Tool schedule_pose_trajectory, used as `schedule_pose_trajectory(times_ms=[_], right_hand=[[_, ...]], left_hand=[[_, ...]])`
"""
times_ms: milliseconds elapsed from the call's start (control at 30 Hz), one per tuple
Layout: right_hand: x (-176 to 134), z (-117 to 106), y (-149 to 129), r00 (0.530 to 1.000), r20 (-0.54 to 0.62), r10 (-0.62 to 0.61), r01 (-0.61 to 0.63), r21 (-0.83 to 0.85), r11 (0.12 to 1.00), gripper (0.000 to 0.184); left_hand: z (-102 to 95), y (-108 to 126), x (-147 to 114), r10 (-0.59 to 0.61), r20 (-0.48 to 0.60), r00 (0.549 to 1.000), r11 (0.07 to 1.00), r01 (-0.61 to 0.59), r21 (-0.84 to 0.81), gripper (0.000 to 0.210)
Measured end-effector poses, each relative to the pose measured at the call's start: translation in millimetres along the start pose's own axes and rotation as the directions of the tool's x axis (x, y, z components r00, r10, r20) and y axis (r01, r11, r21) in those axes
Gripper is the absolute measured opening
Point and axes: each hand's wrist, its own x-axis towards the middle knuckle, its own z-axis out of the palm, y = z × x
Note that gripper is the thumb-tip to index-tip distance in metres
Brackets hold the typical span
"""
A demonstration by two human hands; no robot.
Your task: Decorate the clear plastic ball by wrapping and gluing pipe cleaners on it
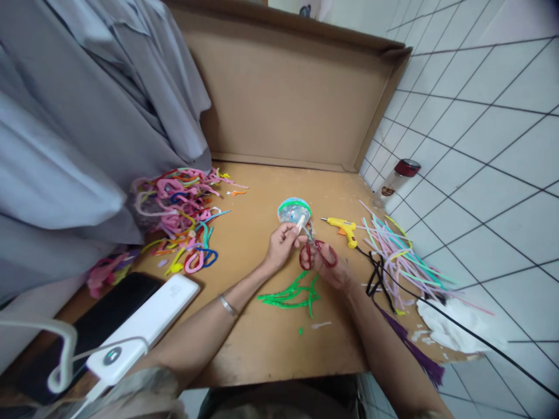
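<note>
My left hand [282,244] pinches a small white strip [301,222] between thumb and fingers; its exact kind is hard to make out. In my right hand [332,269] are red-handled scissors [318,254], their blades pointing away from me, close beside the strip. Just beyond my hands sits a round clear container with a green and blue rim [294,209]. Below the hands, several green pipe cleaners [290,295] lie on the wooden table [244,343], with a tiny green bit [300,331] and a thin white scrap [322,325] nearer me.
A yellow glue gun [345,230] with a black cord lies right. Beyond it are pastel pipe cleaners [393,256], a jar with red lid [396,181] and white tissue [454,323]. Left are a colourful pipe-cleaner heap [174,203], a white power bank [146,326] and grey cloth [96,116].
</note>
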Motion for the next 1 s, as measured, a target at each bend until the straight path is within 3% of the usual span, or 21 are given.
schedule_pose_trajectory(times_ms=[267,600,700,767,833,867,933,1000], right_hand=[[1,-8,5,1.0,-0.012,0.015,-0.016,-0.083,0.996,0.076],[-1,-2,-4,0.997,-0.064,0.045,-0.055,-0.165,0.985,0.078],[2,-7,-2,0.992,-0.128,-0.011,-0.011,-0.172,0.985,0.075],[5,-14,0,0.966,-0.255,-0.04,-0.033,-0.275,0.961,0.074],[6,-22,0,0.897,-0.434,-0.088,-0.159,-0.501,0.85,0.07],[6,-26,-1,0.848,-0.507,-0.158,-0.247,-0.64,0.728,0.062],[4,-30,-4,0.813,-0.523,-0.256,-0.411,-0.827,0.384,0.04],[1,-31,-8,0.829,-0.515,-0.22,-0.507,-0.857,0.093,0.028]], left_hand=[[0.8,2,-2,0.02,0.038,0.999,0.999,-0.022,0.032,0.042],[1.0,0,-1,0.019,0.021,1.0,1.0,-0.018,-0.007,0.044],[0.4,4,3,0.033,-0.013,0.999,0.998,-0.034,-0.047,0.045],[-1.1,8,9,0.027,-0.061,0.998,0.994,-0.033,-0.106,0.045],[-3.7,14,17,-0.006,-0.131,0.991,0.98,-0.02,-0.197,0.044],[-5.4,16,21,-0.032,-0.159,0.987,0.971,-0.007,-0.238,0.042],[-8.9,22,27,-0.079,-0.202,0.976,0.949,0.012,-0.314,0.037],[-12.3,27,32,-0.095,-0.219,0.971,0.927,0.006,-0.375,0.03]])
